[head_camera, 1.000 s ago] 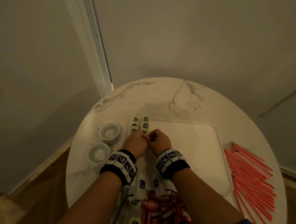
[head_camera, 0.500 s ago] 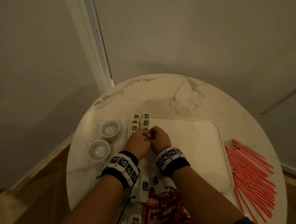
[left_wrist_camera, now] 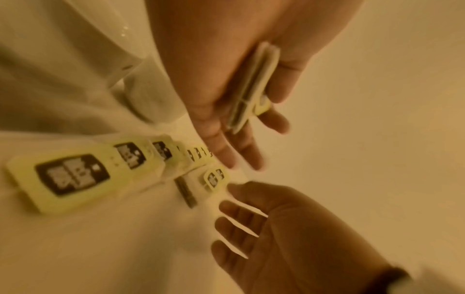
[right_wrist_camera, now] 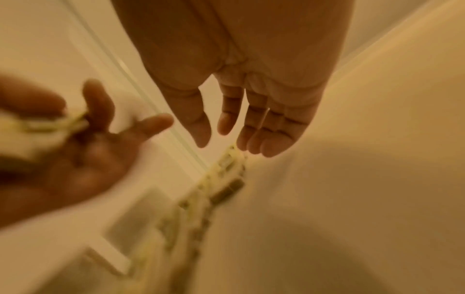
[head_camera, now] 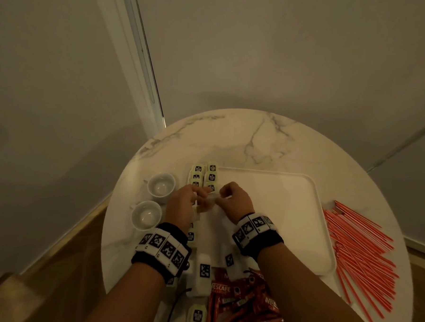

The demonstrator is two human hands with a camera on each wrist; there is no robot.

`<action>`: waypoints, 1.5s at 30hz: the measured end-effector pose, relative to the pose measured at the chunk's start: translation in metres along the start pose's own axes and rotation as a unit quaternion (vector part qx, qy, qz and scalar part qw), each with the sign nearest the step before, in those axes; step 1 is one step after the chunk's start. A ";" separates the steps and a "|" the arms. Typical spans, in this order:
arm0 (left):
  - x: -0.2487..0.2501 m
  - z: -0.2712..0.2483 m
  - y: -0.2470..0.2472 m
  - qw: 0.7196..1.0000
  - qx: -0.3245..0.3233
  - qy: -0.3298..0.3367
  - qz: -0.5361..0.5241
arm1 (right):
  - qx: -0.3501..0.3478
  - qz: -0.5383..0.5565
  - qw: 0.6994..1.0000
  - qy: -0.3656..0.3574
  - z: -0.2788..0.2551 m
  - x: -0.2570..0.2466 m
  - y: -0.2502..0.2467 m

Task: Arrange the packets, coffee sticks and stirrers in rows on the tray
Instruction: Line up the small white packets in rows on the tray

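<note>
Pale green tea packets [head_camera: 208, 177] lie in two short columns at the far left end of the white tray [head_camera: 270, 207]. My left hand [head_camera: 189, 204] hovers just below them and grips a thin stack of packets [left_wrist_camera: 254, 85] between thumb and fingers. My right hand [head_camera: 235, 199] is beside it with straight, relaxed fingers [right_wrist_camera: 264, 139]. Their tips are at the nearest packet in the row [left_wrist_camera: 214, 179]; whether they touch it I cannot tell. Red coffee sticks [head_camera: 238, 304] are heaped at the near edge. Orange stirrers [head_camera: 358, 246] lie to the right of the tray.
Two empty white cups [head_camera: 161, 187] [head_camera: 146, 214] stand left of the tray on the round marble table [head_camera: 242, 139]. Loose packets [head_camera: 198, 315] lie near the front edge under my forearms. A wall corner rises behind the table.
The hands were pressed together over the packet row; they have now drawn slightly apart, the right one shifting right.
</note>
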State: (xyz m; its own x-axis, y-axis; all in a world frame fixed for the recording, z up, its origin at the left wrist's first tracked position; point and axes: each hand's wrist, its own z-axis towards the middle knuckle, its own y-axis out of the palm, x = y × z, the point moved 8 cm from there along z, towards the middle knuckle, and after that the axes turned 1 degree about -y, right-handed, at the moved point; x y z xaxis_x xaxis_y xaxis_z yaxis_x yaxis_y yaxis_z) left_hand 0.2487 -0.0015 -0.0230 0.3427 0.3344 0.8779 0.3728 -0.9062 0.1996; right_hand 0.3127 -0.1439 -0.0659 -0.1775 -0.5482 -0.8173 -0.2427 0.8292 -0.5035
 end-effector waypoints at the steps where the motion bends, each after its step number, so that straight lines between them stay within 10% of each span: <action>1: -0.002 -0.001 0.002 0.999 -0.024 -0.006 -0.038 | -0.019 0.036 0.999 0.003 -0.006 -0.004 0.000; 8: 0.004 -0.011 0.024 0.973 -0.163 -0.020 -0.164 | -0.222 0.266 0.938 0.006 -0.059 -0.044 0.016; 18: 0.002 -0.018 -0.002 0.993 0.000 0.066 0.098 | -0.094 0.198 0.975 -0.027 -0.049 -0.038 -0.021; 45: -0.044 -0.028 -0.026 0.969 0.067 0.070 0.227 | -0.079 0.114 0.983 0.118 -0.018 0.020 0.009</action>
State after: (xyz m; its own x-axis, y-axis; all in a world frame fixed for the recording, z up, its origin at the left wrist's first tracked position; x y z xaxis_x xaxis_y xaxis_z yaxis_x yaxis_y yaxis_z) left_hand 0.1997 0.0005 -0.0547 0.3803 -0.1388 0.9144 0.3230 -0.9065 -0.2719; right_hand 0.2897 -0.1497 -0.0812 -0.4559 -0.3752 -0.8071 -0.3119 0.9167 -0.2499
